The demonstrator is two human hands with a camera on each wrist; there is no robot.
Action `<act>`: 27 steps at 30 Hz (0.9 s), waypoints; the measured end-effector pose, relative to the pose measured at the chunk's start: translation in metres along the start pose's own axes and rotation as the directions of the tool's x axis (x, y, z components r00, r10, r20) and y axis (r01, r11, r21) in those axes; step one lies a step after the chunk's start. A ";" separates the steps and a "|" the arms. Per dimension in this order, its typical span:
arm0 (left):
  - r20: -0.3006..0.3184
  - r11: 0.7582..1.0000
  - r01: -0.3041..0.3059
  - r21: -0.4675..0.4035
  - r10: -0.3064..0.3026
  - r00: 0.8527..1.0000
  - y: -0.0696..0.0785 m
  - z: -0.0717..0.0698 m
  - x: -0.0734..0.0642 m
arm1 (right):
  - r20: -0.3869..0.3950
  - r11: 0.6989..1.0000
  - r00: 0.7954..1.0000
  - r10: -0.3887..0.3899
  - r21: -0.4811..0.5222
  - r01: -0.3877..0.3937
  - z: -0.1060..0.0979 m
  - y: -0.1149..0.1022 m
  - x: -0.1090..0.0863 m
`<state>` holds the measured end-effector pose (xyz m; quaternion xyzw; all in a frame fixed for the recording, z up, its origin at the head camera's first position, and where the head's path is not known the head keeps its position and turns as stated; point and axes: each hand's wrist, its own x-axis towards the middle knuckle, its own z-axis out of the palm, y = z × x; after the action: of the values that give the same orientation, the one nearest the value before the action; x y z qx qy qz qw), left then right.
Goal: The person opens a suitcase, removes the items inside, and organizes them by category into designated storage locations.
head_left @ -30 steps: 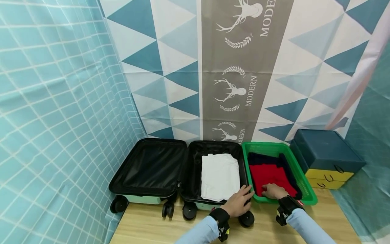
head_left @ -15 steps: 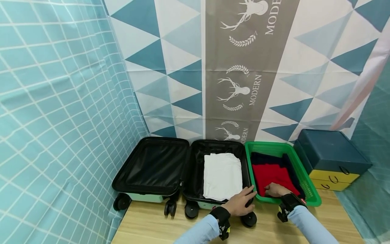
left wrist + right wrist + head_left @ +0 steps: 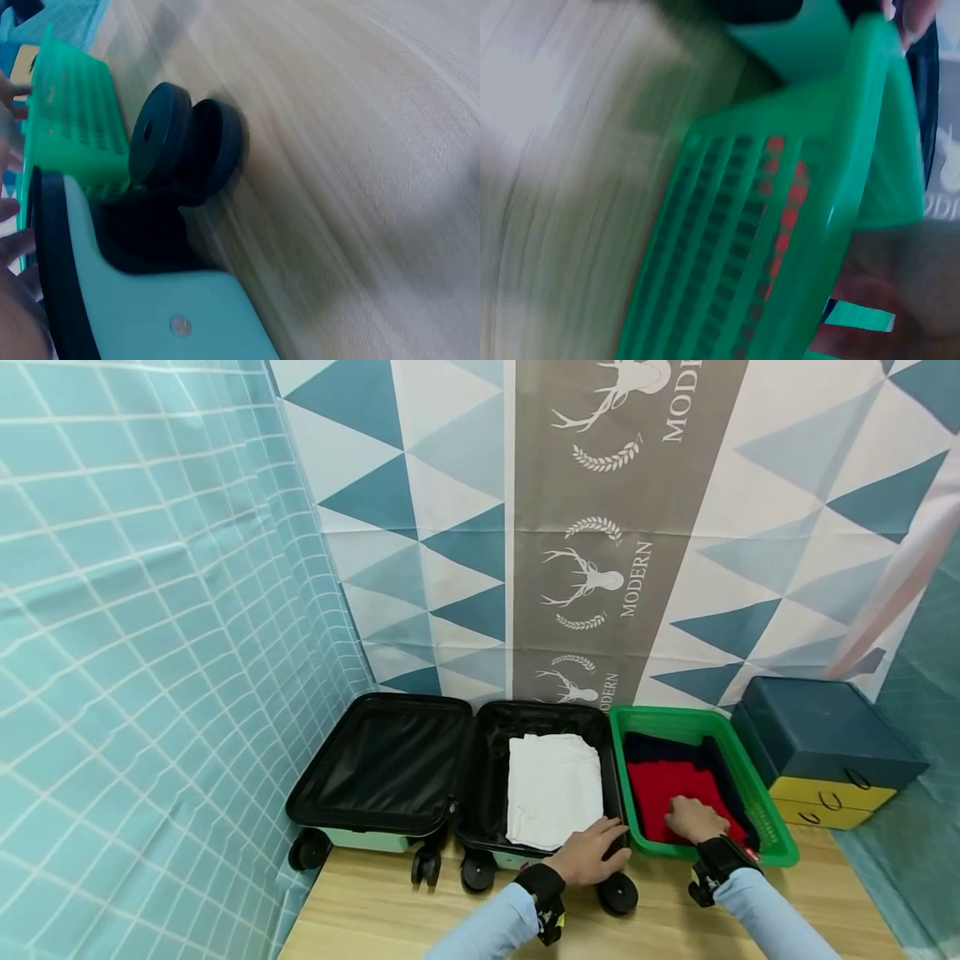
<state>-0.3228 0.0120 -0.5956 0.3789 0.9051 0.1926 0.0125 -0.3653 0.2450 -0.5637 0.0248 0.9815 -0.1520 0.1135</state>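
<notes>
My left hand (image 3: 588, 853) rests on the front right edge of the open suitcase (image 3: 468, 822), its fingers relaxed over the black rim. A folded white garment (image 3: 555, 789) lies in that suitcase's right half. In the left wrist view, a few fingers (image 3: 16, 244) show beside the dark rim. My right hand (image 3: 696, 818) is over the green basket (image 3: 776, 835), its bent fingers down at the folded red garment (image 3: 671, 785). Whether they grip the cloth I cannot tell. Dark navy clothing (image 3: 652, 747) lies beneath the red one.
A dark blue and yellow box (image 3: 828, 727) stands right of the basket. The suitcase's left half (image 3: 390, 760) lies open with its black lining showing. Black wheels (image 3: 617, 893) stick out at the front over the wooden table (image 3: 420, 922). A patterned wall covering (image 3: 465, 568) rises behind.
My right hand has moved slightly up and away from the basket's front edge over the red garment. My left hand stays at the suitcase edge. The head view has shifted a little.
</notes>
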 end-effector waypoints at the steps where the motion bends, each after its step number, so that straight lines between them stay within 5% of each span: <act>1: -0.030 1.000 0.023 0.017 -0.023 0.999 -0.002 -0.001 -0.001 | -0.064 1.000 0.998 -0.025 0.008 0.025 0.001 -0.005 0.001; 5: -0.151 0.991 0.100 0.087 -0.086 0.985 -0.013 -0.005 -0.005 | -0.316 0.985 0.937 -0.149 0.035 0.168 0.006 -0.029 0.005; 10: -0.152 0.978 0.184 0.095 -0.169 0.974 -0.030 -0.011 -0.012 | -0.563 0.930 0.778 -0.280 0.043 0.365 0.020 -0.068 0.008; 12: -0.145 0.964 0.249 0.096 -0.234 0.961 -0.036 -0.015 -0.015 | -0.580 0.905 0.748 -0.321 0.044 0.423 0.026 -0.084 0.007; 14: -0.152 0.943 0.327 0.070 -0.314 0.937 -0.041 -0.018 -0.018 | -0.533 0.896 0.773 -0.345 0.058 0.441 0.032 -0.097 0.005; 20: -0.211 0.857 0.515 -0.014 -0.506 0.836 -0.055 -0.026 -0.028 | -0.230 0.935 0.924 -0.305 0.112 0.336 0.045 -0.123 0.003; 22: -0.214 0.831 0.557 0.008 -0.542 0.812 -0.060 -0.027 -0.032 | -0.167 0.949 0.947 -0.273 0.112 0.293 0.045 -0.127 0.003; 27: -0.143 0.771 0.635 0.037 -0.625 0.767 -0.073 -0.023 -0.038 | -0.052 0.964 0.968 -0.246 0.095 0.250 0.047 -0.127 0.001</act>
<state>-0.3492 -0.0685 -0.6050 0.0410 0.9859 0.1621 0.0051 -0.3672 0.1102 -0.5701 -0.0897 0.9701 -0.2136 0.0728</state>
